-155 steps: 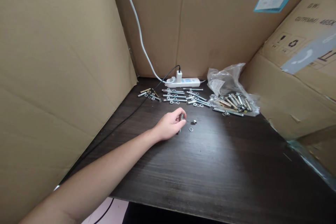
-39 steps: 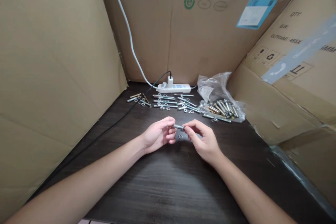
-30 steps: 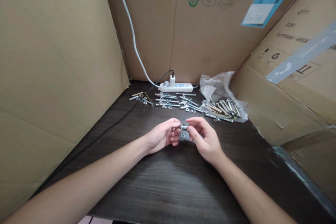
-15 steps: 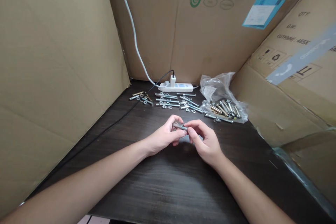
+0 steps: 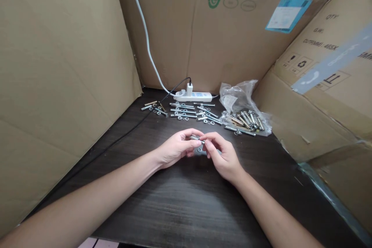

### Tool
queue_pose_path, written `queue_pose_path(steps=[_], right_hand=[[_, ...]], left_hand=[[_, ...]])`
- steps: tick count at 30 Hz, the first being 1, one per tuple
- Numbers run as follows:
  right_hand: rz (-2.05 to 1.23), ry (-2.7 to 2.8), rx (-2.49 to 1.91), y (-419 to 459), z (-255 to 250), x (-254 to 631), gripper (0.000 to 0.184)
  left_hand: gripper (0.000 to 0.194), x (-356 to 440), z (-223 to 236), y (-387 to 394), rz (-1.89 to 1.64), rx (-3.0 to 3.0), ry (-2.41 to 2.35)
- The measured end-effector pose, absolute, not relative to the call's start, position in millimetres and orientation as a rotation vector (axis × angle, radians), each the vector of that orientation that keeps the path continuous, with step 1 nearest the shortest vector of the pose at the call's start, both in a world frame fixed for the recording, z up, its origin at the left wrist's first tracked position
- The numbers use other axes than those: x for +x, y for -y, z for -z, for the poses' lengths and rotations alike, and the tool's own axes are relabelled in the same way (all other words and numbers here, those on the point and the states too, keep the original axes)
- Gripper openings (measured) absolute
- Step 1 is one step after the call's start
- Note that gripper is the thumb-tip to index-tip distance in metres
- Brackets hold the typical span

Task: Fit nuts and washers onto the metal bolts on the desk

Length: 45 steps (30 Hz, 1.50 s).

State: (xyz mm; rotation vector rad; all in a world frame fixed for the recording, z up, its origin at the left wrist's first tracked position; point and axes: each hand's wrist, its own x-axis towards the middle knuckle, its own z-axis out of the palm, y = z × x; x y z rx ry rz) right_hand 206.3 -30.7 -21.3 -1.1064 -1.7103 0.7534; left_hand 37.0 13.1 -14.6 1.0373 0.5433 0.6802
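My left hand is closed around a silvery anchor bolt, which lies between the thumb and fingers. At the bolt's right end, the thumb and fingers of my right hand are pinched together. Whether a nut or washer sits between those fingertips is hidden. Just below the hands, a small ring washer shows against the dark table. Beyond my hands lie rows of loose bolts with nuts and washers among them.
A clear plastic bag holding several bolts with sleeves lies at the back right. A white power strip with a plugged-in charger stands behind the rows. Its black cable crosses the table's left side. Cardboard boxes wall in the back and sides.
The right fingertips now cover more of the bolt's end, with less metal showing. The washer below the hands is more visible. The view has shifted slightly.
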Motion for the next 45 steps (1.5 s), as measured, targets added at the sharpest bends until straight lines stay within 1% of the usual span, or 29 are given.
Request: queue_pose_path(steps=[6, 15, 20, 28, 32, 38, 42, 45], right_hand=[[-0.808, 1.682, -1.088, 30, 23, 206, 0.018], [-0.713, 1.775, -1.113, 33, 24, 204, 0.018], [-0.645, 1.877, -1.144, 30, 23, 206, 0.017], [-0.669, 1.886, -1.172, 30, 20, 211, 0.02], [-0.524, 1.919, -1.313, 25, 14, 220, 0.017], [-0.353, 2.272, -1.563, 23, 17, 222, 0.01], [-0.332, 2.321, -1.666, 25, 18, 218, 0.014], [-0.351, 2.326, -1.708, 26, 17, 216, 0.013]], left_hand=[[0.027, 37, 12, -15, -0.65, 1.106, -0.511], [0.017, 34, 19, -17, -0.663, 1.243, -0.523], [0.018, 36, 19, -18, -0.641, 1.265, -0.546], [0.016, 36, 20, -20, -0.673, 1.276, -0.623], [0.016, 33, 25, -28, -0.793, 1.286, -0.7], [0.015, 31, 28, -34, -0.837, 1.303, -0.75], [0.015, 31, 30, -34, -0.811, 1.37, -0.765], [0.014, 31, 29, -33, -0.79, 1.425, -0.78]])
